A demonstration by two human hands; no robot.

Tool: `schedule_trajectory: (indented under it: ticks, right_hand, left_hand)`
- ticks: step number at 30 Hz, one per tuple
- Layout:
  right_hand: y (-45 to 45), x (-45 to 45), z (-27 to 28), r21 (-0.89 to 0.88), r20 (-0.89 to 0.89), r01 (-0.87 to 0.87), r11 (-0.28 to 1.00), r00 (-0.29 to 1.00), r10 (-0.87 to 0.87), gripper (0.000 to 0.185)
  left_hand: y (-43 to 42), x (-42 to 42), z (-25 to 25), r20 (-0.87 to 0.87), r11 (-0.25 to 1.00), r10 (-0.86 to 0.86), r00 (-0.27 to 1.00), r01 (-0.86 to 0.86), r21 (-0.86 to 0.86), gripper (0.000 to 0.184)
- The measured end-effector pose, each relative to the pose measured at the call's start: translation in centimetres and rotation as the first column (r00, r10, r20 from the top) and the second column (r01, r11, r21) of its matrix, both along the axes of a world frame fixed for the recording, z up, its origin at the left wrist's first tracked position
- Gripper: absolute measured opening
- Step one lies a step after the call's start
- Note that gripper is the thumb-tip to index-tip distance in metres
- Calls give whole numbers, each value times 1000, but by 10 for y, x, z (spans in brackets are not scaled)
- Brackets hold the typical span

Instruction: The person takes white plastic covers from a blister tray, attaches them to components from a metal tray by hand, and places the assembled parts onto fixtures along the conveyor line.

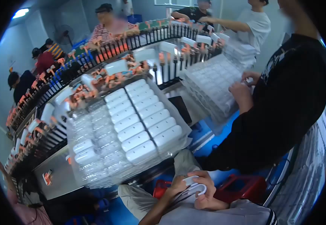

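At the far left edge, a co-worker in pink (24, 212) is partly in view beside a metal surface (63, 182), on which a small orange-and-white piece (47, 177) lies. Beyond it curves a line of black pegs (175, 65) with orange parts among them, and several co-workers (103, 35) are on its far side. Next comes a stack of clear trays (105, 155); two white housings (130, 132) lie in its left part, and two columns of them fill its right part. Below the trays, over the lap, the left hand (177, 186) is closed around a white piece (189, 181), and the right hand (207, 189) grips it from the other side, a curved edge showing between the fingers. Just right of them is a red plastic object (241, 187). Farther up, a co-worker in black (294, 90) has both hands at a second stack of clear trays (208, 80); whether they grip it, I cannot tell
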State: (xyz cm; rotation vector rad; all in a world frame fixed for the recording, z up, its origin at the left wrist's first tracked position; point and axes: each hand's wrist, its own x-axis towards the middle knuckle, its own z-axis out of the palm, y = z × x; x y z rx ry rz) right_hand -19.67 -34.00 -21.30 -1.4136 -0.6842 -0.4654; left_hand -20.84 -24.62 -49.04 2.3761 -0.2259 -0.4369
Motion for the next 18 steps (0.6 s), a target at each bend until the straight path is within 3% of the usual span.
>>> schedule_trajectory:
  ticks: [2,7,11,12,13,14,15,16,17,18]
  right_hand:
    - [-8,1,-4,-91,63,-85,992,994,91,54]
    - [-8,-9,-5,-91,30,-236,968,970,239,54]
    - [-5,-8,-8,-129,-45,-289,949,957,286,55]
    - [-4,-3,-5,-227,27,-240,944,967,252,51]
    - [-5,0,-4,-239,23,-236,942,968,249,51]
    - [-4,-6,-5,-242,3,-232,942,971,239,51]
    - [-2,-13,-9,-139,-58,-236,962,971,230,57]
    - [-2,-17,-16,-134,-71,-239,962,970,231,57]
    - [-4,-18,-19,-130,-75,-232,964,972,224,56]
    - [-3,-21,-18,-145,-110,-262,954,963,247,55]
  left_hand:
    - [-3,-22,-17,-50,999,-47,998,46,-28,27]
    - [-25,-66,-34,-139,986,-152,979,139,-96,22]
    - [-1,-73,-13,-57,980,-185,981,179,-85,19]
    - [20,-73,1,53,994,-98,994,100,-39,18]
    - [45,-73,21,185,992,129,974,-130,-11,17]
    - [73,-74,72,93,853,522,848,-518,-60,14]
    - [104,-82,70,284,684,721,632,-716,-141,15]
    - [136,-97,80,211,558,814,541,-829,-27,20]
    - [164,-119,60,495,448,729,474,-876,179,28]
    - [185,-141,45,492,333,764,417,-909,253,41]
